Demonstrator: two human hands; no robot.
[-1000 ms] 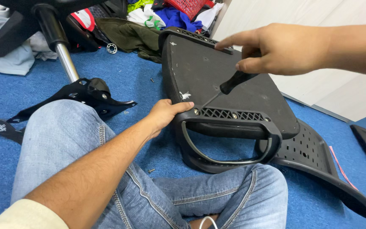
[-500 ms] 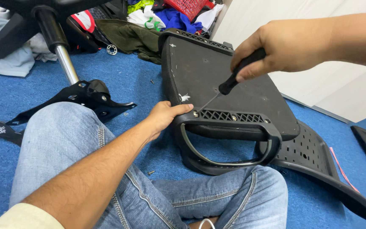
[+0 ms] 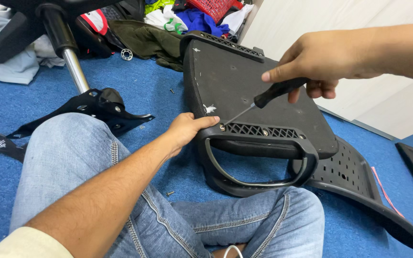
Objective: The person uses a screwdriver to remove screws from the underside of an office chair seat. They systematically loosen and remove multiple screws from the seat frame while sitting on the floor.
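A black chair seat (image 3: 244, 91) lies upside down on the blue carpet, with a black armrest loop (image 3: 259, 162) fixed along its near edge. My left hand (image 3: 185, 130) grips the seat's near left corner beside the armrest bracket. My right hand (image 3: 319, 59) holds a black-handled screwdriver (image 3: 273, 93) above the seat. Its thin metal tip points down at a screw (image 3: 222, 127) at the left end of the bracket, just next to my left thumb.
A chair base with a chrome gas cylinder (image 3: 75, 69) and black mounting plate (image 3: 96, 110) lies at left. A perforated black backrest (image 3: 359, 186) sits at right. Clothes and a red basket (image 3: 211, 7) are piled behind. Loose screws (image 3: 170, 193) lie on the carpet. My jeans-clad legs (image 3: 120, 200) fill the foreground.
My right hand has shifted its hold on the screwdriver handle, going from fingers spread, to a closed fist, to a lighter finger grip. The tip stays at the screw. My left hand has not moved.
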